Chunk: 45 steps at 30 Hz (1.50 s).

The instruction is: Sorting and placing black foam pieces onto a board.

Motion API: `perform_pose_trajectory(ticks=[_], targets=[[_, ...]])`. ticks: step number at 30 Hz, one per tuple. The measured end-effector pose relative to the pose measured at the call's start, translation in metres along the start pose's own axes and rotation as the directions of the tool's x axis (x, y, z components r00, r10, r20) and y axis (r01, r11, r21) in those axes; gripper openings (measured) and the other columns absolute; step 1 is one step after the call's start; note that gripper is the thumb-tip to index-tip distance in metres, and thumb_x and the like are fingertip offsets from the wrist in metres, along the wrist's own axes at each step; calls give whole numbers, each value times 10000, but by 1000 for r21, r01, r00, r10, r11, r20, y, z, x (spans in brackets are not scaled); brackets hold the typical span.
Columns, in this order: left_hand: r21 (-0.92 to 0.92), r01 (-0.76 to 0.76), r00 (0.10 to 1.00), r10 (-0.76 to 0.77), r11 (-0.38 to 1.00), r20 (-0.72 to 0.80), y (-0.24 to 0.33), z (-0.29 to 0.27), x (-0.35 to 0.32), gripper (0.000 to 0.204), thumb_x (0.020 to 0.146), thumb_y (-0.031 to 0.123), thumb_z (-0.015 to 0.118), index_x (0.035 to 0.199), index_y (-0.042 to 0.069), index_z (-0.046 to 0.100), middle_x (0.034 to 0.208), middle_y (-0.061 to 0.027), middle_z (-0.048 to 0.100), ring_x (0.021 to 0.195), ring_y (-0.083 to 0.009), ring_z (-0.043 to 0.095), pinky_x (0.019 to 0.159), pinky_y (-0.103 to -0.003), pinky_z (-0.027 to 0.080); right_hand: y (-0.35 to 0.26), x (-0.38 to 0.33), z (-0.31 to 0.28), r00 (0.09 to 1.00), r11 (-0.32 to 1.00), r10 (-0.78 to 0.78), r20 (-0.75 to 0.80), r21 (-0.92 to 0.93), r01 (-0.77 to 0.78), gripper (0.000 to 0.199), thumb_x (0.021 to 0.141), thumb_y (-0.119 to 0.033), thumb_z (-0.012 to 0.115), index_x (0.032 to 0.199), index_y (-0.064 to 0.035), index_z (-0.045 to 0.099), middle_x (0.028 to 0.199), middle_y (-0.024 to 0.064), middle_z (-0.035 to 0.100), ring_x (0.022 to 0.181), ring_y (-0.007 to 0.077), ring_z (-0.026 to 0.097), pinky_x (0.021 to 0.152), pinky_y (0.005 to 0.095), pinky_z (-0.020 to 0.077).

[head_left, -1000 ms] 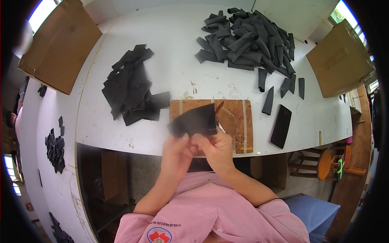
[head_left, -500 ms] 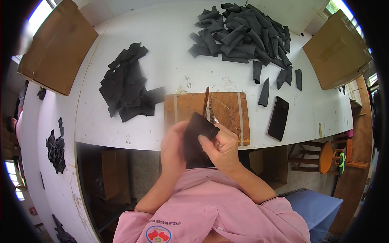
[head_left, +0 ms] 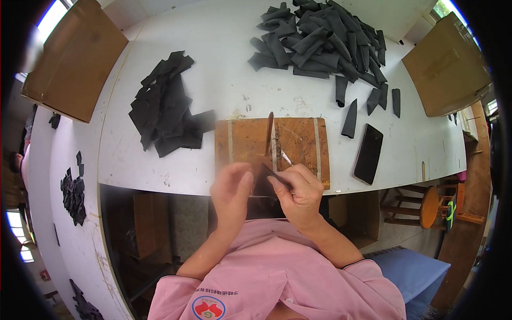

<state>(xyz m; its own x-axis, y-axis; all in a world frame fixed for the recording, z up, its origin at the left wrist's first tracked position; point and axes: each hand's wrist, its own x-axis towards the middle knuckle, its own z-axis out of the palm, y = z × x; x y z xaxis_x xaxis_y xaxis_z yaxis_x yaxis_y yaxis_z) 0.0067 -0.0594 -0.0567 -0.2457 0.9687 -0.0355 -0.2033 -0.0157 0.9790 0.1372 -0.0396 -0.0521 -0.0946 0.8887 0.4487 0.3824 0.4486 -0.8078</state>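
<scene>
Fingers [head_left: 246,181] of both your hands — left hand [head_left: 230,193], right hand [head_left: 298,192] — pinch one black piece [head_left: 262,188] at the table [head_left: 213,64] edge, just before the wooden board [head_left: 298,140].

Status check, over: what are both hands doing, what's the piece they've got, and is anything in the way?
Left hand and right hand both pinching one black piece at the table edge. Wooden board just beyond. Nothing in the way.

table [head_left: 213,64] white | board [head_left: 298,141] brown, pale stripes | pieces [head_left: 320,37] black | phone [head_left: 368,153] black | sleeves [head_left: 277,266] pink
</scene>
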Motion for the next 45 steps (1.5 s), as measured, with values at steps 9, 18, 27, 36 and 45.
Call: perform_pose_trajectory(ticks=[9, 18, 27, 36, 45], targets=[[-256, 309, 945, -266, 916, 190, 28, -3, 0, 123, 805, 125, 531, 827, 5, 544, 718, -72, 580, 633, -116, 531, 597, -213, 418, 12, 2, -1, 934, 896, -358, -11, -285, 340, 311, 484, 52, 579, 793, 19, 581, 667, 82, 499, 554, 228, 495, 464, 312, 398], [-320, 388, 920, -346, 864, 183, 25, -7, 3, 94, 773, 68, 519, 803, -12, 558, 694, -80, 583, 608, -126, 544, 577, -225, 438, 17, 0, 1, 908, 832, -418, 42, -385, 401, 289, 510, 18, 567, 799, 27, 579, 664, 72, 488, 547, 212, 484, 459, 305, 386], [-201, 365, 929, -342, 909, 139, 20, -10, 3, 77, 751, 21, 524, 799, -18, 570, 692, -57, 587, 567, -97, 536, 534, -201, 432, 13, 2, -1, 858, 737, -498, 127, -460, 495, 268, 542, -15, 574, 804, 40, 588, 689, 65, 495, 572, 193, 490, 463, 291, 381], [-80, 297, 951, -287, 951, 117, 18, -11, 1, 57, 772, 38, 573, 801, -11, 578, 676, -31, 584, 543, -64, 518, 485, -179, 411, 15, -4, 0, 843, 713, -490, 222, -454, 534, 287, 554, -77, 578, 821, 29, 589, 710, 56, 506, 607, 177, 492, 490, 277, 380], [228, 57, 994, -75, 972, 74, 15, -11, -1, 42, 766, 14, 595, 785, -12, 568, 649, -8, 562, 566, -38, 491, 517, -163, 394, -11, 5, -6, 954, 966, 38, 298, 235, -112, 321, 664, -142, 688, 927, 0, 569, 774, 80, 518, 668, 228, 538, 578, 295, 450]])
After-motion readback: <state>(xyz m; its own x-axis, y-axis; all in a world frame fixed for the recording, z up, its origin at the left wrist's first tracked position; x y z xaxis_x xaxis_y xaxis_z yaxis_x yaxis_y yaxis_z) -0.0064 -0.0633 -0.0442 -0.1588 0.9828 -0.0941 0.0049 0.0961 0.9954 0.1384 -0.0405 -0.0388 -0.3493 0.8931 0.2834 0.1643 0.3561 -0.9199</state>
